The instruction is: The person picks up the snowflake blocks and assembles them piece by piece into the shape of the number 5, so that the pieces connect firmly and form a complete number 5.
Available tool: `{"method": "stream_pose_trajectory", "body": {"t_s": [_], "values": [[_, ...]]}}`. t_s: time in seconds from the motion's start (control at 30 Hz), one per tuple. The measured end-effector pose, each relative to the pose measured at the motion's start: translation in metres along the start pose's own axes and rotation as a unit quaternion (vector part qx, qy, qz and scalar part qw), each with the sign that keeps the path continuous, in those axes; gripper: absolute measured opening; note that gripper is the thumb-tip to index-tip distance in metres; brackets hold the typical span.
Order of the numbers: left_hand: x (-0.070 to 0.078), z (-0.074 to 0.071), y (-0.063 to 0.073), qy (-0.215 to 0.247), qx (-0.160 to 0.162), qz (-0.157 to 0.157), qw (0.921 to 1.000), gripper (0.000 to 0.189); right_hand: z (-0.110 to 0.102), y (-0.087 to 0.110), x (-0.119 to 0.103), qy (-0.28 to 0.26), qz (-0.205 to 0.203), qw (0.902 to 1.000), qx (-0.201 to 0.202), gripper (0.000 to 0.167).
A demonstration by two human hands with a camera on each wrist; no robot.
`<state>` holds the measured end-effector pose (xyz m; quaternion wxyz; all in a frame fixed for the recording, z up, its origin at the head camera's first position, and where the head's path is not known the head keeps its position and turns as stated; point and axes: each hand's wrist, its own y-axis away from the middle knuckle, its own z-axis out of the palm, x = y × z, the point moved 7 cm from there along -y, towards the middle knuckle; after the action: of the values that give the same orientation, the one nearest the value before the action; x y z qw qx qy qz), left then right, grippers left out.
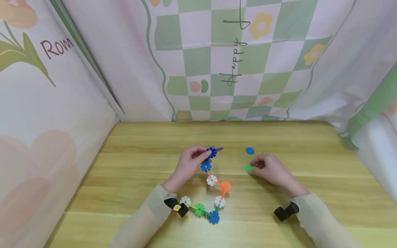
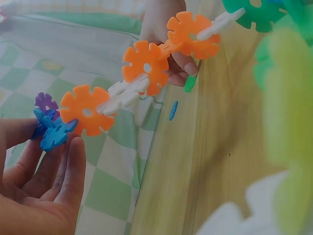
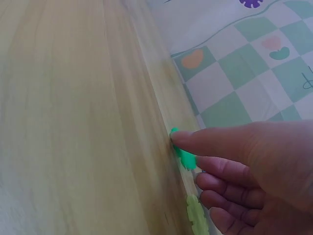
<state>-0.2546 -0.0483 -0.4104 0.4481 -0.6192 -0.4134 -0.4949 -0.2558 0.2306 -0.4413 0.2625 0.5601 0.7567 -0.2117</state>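
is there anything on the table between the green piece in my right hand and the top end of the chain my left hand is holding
Nothing visible. Bare table lies between the green piece at the right hand and the chain end at the left hand; the loose blue piece sits farther back.

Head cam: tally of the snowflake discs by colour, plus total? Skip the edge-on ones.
blue discs: 4
white discs: 3
green discs: 2
orange discs: 1
purple discs: 1
Total: 11, counting only discs that clearly show in the head view.
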Motion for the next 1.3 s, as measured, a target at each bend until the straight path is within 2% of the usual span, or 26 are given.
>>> {"method": "stream_pose_trajectory", "body": {"t_s": [0.4,0.6,0.87,1.3], "values": [[0.001,0.001,0.002,-0.004,0.001,-0.007,1.0000,0.020,0.009,0.000,-0.009,-0.023,-0.033,0.9988,0.028,0.014],[0.000,0.001,0.002,-0.002,0.002,-0.012,0.9999,0.020,0.007,-0.001,-0.016,-0.053,-0.037,0.9964,0.055,0.015],[-0.001,0.001,0.003,-0.002,-0.001,-0.017,0.9998,0.021,-0.007,-0.003,-0.049,-0.094,-0.078,0.9878,0.097,0.013],[-0.001,0.002,0.001,0.002,-0.004,-0.005,1.0000,0.020,-0.015,-0.008,-0.083,-0.163,-0.080,0.9763,0.119,0.016]]}}
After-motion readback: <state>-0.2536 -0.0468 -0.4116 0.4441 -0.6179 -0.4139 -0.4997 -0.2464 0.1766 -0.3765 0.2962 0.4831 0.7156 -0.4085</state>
